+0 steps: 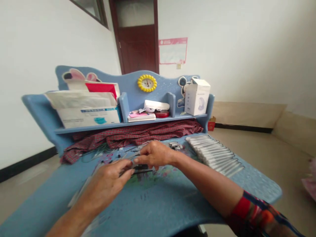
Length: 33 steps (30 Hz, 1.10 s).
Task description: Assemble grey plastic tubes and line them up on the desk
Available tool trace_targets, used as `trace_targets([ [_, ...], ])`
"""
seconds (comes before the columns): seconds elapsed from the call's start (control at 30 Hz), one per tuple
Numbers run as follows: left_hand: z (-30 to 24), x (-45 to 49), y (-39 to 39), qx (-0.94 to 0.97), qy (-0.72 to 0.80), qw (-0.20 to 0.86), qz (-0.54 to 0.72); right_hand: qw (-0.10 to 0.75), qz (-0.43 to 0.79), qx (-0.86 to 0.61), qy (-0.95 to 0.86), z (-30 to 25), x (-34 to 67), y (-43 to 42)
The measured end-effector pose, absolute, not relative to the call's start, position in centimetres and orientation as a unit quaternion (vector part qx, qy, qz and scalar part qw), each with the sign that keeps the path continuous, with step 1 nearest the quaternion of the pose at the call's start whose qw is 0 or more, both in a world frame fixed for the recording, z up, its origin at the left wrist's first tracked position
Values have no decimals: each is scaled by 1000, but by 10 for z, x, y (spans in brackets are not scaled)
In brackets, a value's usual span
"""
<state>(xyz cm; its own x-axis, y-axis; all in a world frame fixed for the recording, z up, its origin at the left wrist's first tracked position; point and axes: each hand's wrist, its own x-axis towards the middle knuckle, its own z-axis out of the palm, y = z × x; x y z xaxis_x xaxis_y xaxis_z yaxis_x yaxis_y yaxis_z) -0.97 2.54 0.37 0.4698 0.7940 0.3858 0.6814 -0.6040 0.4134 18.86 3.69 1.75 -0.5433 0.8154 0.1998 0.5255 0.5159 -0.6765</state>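
My left hand (pixel 111 176) is closed in a pinch over the middle of the blue desk (pixel 138 210). Its fingertips meet those of my right hand (pixel 155 154), which reaches in from the right with fingers curled and pressed together. What the fingers grip is hidden and blurred. A slim dark stick (pixel 144 171), like part of a pen, shows just below the fingertips. Under and beside my left forearm lie long clear tubes (pixel 80 192). Small black and clear pieces (pixel 175 145) lie scattered behind my right hand.
Clear pens (pixel 214 154) with dark ends are piled in rows on the right. Along the desk's back runs a bunched checked cloth (pixel 138 133). The shelf above holds a mask box (pixel 91 112), notebooks (pixel 141 116), a red tin (pixel 162 114) and a white box (pixel 197 97).
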Motion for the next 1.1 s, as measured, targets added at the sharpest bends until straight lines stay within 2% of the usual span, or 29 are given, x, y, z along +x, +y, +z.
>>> trace_targets([
  [0.2, 10, -5, 17, 874, 434, 70, 207, 293, 273, -413, -818, 17, 190, 33],
  [0.4, 9, -10, 20, 815, 495, 92, 288, 300, 266, -440, -803, 14, 193, 37],
  [0.73, 11, -14, 21, 704, 511, 200, 451, 232, 258, -470, -812, -7, 190, 39],
  [1.1, 7, -34, 36, 633, 529, 148, 545, 139, 126, -399, -898, -4, 153, 12],
])
